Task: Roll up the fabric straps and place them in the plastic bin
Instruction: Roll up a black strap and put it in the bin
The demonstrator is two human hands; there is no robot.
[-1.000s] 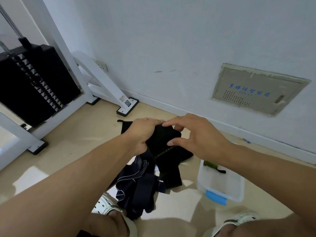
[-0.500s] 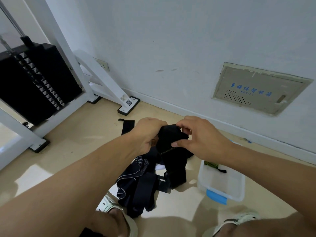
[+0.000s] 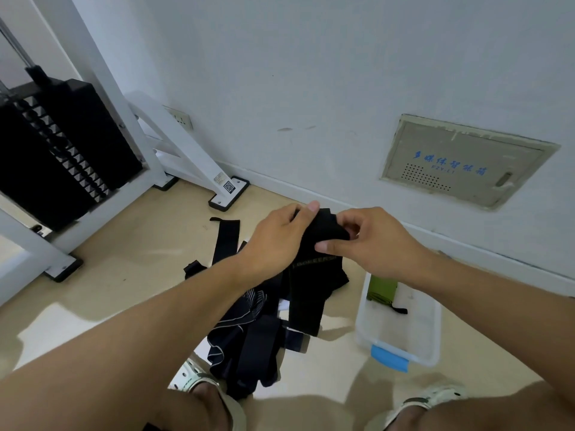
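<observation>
Both hands meet above the floor around one black fabric strap (image 3: 314, 244), held up in front of the wall. The left hand (image 3: 277, 241) curls over the strap's upper left side, its thumb tip showing along the top edge, fingers wrapped behind the cloth. The right hand (image 3: 373, 241) pinches the strap from the other side — thumb pressed on the near face, forefinger bent over the bunched top. The upper part of the strap is gathered into a thick wad between the two hands, while its loose tail hangs down, showing a line of pale lettering too small to read. Below it lies a heap of dark straps (image 3: 249, 334) on the beige floor (image 3: 124, 275), some with thin white trim, and one flat black strap (image 3: 225, 241) stretches away towards the wall. The clear plastic bin (image 3: 429, 331) sits on the floor to the right of the heap — it has a blue latch on its near end and a green rolled strap (image 3: 381, 289) at its far end. A white weight machine (image 3: 71, 157) stands at the left, and a grey wall panel (image 3: 463, 163) is set low in the wall.
</observation>
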